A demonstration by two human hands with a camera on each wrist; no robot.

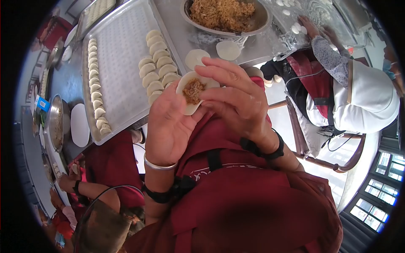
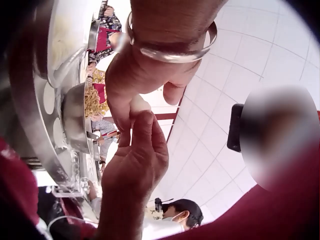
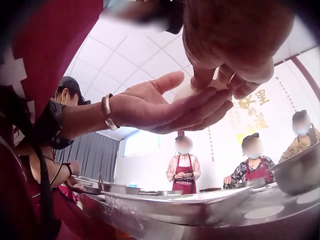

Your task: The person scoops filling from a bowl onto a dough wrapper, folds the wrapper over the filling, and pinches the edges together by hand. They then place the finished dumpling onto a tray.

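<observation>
A round dumpling wrapper (image 1: 207, 82) with a mound of minced filling (image 1: 193, 90) in its middle lies over the fingers of my left hand (image 1: 166, 126). In the right wrist view that left hand (image 3: 165, 105) is palm up, fingers extended beneath the wrapper (image 3: 187, 90), thumb apart from it. My right hand (image 1: 240, 99) comes from the other side and pinches the wrapper's near edge between thumb and fingers. The left wrist view shows the right hand's (image 2: 135, 160) fingertips together at the pale dough (image 2: 140, 104). The left fingers under the wrapper are hidden from above.
A metal tray (image 1: 122, 50) ahead left holds rows of folded dumplings (image 1: 158, 52). Beyond the hands stand a steel bowl (image 1: 263, 21) of filling and flat wrappers (image 1: 228, 50) on the table. Another person (image 1: 358, 92) works at right, others at left.
</observation>
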